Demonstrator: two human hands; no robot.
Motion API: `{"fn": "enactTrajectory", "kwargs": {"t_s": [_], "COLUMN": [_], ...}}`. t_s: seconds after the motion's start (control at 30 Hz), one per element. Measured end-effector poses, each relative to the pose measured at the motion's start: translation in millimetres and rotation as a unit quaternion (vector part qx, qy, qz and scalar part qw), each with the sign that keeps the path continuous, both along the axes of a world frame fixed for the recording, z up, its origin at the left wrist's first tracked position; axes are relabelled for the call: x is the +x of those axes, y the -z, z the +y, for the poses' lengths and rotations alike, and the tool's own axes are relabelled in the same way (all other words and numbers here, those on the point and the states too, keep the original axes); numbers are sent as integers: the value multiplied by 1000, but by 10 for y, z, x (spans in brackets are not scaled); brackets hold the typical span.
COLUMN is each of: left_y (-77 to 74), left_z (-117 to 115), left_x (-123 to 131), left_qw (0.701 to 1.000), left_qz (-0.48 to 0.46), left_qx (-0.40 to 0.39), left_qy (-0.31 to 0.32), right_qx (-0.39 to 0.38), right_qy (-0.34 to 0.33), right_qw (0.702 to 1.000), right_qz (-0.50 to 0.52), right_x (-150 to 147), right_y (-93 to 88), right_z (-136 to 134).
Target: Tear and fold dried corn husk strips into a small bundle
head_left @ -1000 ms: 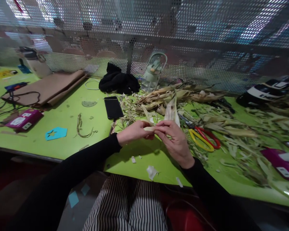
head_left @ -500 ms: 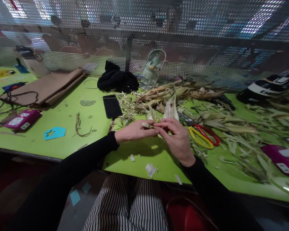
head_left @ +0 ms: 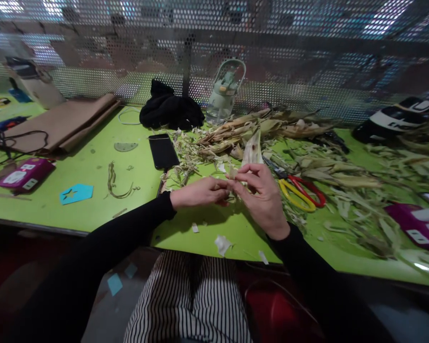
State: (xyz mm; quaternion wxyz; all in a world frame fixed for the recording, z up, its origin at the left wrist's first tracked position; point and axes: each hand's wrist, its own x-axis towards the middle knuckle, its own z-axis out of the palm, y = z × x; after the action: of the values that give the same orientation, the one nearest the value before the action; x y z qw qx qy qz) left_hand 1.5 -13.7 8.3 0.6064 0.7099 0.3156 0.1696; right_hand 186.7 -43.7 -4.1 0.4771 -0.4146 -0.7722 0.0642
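Note:
My left hand [head_left: 208, 191] and my right hand [head_left: 262, 200] meet above the green table's front part, fingertips close together. Between them is a small piece of pale corn husk [head_left: 232, 173], pinched by my right thumb and fingers. The left fingers are bent and pressed together around the husk's lower end, which they mostly hide. Just behind my right hand a wide pale husk leaf [head_left: 252, 148] stands up from the pile. Scissors [head_left: 297, 194] with one yellow and one red handle lie right of that hand, blades under husk scraps.
Dried corn husks [head_left: 271, 125] and shreds spread behind and to the right. A black phone [head_left: 163, 150], black cloth [head_left: 171, 108] and green bottle [head_left: 222, 95] stand or lie beyond my hands. Left are a blue paper tag [head_left: 76, 194], twisted husk cord [head_left: 111, 183] and brown paper [head_left: 66, 121].
The pale strip that stuck out over my left fingers is no longer seen there. My left fingers have curled downward, and the view has shifted slightly.

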Motion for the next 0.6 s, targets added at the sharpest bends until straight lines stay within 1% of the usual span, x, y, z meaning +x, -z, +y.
{"fn": "enactTrajectory", "kwargs": {"t_s": [0.07, 0.1, 0.2, 0.27, 0.33, 0.37, 0.43, 0.5, 0.6], "left_y": [-1, -4, -23, -41, -59, -66, -77, -86, -108], "left_z": [12, 19, 24, 13, -1, -7, -11, -7, 4], "left_x": [-19, -30, -53, -53, -47, -44, -41, -40, -40], "left_qw": [1000, 999, 997, 994, 991, 991, 990, 990, 990], "left_qz": [-4, -13, -55, -72, -72, -69, -65, -60, -51], "left_qx": [-13, -17, -42, -73, -101, -109, -117, -119, -116], "left_qy": [-21, -27, -26, -32, -40, -43, -44, -50, -66], "right_qx": [-3, -21, -124, -171, -169, -158, -130, -102, -68], "right_qy": [-24, -45, -104, -105, -82, -69, -53, -54, -68], "right_qw": [1000, 998, 982, 968, 967, 971, 983, 992, 994], "right_qz": [19, 33, 99, 149, 171, 165, 117, 44, -50], "right_x": [-13, -20, -35, -38, -34, -30, -14, 12, 66], "right_y": [-19, -28, -37, -31, -30, -37, -66, -110, -169], "right_z": [-23, -38, -73, -82, -79, -75, -66, -56, -36]}}
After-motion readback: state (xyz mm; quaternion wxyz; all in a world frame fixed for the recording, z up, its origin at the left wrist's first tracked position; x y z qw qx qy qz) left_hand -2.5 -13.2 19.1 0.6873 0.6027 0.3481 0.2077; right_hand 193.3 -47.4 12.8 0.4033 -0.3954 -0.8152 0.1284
